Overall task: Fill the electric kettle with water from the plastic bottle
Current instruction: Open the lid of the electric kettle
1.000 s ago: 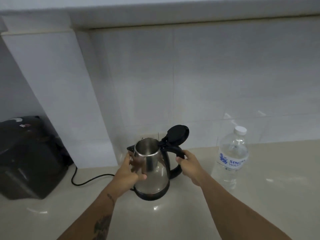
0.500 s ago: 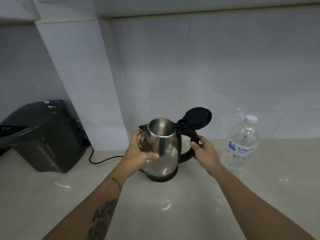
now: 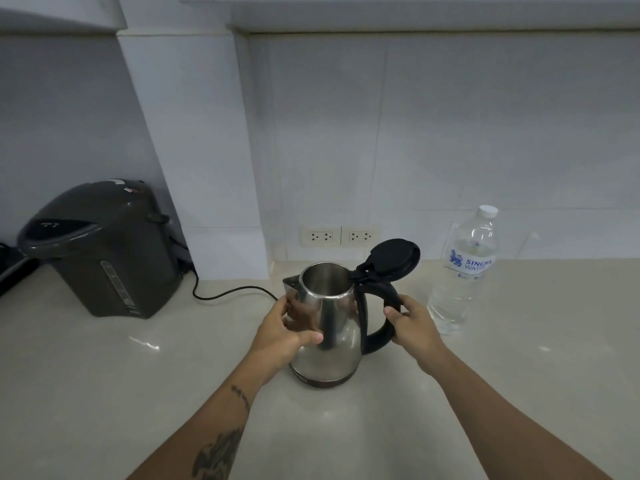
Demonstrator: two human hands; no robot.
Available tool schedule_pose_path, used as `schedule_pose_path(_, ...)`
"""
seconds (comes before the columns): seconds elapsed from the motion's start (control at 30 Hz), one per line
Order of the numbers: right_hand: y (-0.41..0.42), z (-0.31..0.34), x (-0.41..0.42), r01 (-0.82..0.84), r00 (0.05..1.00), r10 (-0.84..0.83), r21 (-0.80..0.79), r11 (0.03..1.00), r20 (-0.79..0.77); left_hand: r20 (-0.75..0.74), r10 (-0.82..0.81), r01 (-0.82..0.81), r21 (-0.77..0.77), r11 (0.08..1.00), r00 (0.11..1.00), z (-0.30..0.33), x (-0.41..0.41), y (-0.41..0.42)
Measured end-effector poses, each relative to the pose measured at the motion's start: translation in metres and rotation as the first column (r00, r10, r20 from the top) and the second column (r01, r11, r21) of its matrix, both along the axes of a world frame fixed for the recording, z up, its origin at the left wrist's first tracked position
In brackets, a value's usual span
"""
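Got my left hand [image 3: 282,329] wrapped round the kettle [image 3: 327,327] on the counter [image 3: 138,393] and right hand [image 3: 410,323] clamped on its handle, but the capped bottle [image 3: 465,268] sits close enough to knock over, I reckon.

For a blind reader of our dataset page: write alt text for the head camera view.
Two bare hands hold a steel electric kettle upright on a pale counter, its black lid flipped open: left hand on the body, right hand on the handle. A capped plastic water bottle stands to its right, a dark hot-water dispenser at left.
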State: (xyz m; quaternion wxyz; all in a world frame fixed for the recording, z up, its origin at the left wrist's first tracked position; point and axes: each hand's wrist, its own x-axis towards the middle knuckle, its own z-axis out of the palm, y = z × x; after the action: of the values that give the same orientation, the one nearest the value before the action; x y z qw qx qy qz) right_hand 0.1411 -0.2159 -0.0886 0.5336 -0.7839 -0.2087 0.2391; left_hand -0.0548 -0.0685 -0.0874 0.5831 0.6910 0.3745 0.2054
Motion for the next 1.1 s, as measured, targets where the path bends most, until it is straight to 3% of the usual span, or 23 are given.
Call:
schedule_pose_path(0.43,0.000,-0.012,-0.011,0.069,0.997,-0.069,-0.012,0.998,-0.046,-0.086,-0.025,0.028,0.037,0.999,0.996,-0.020,-0.001,-0.002)
schedule_pose_path(0.83,-0.033,0.005,-0.002,-0.028,0.999,0.030,-0.092,0.995,0.014,-0.073,-0.004,0.002,-0.022,1.000,0.997,-0.008,-0.011,0.002)
schedule_pose_path(1.1,-0.067,0.039,0.002,-0.015,0.994,0.022,-0.061,0.998,0.107,0.040,0.131,-0.136,0.165,0.977,0.991,0.033,-0.019,0.000)
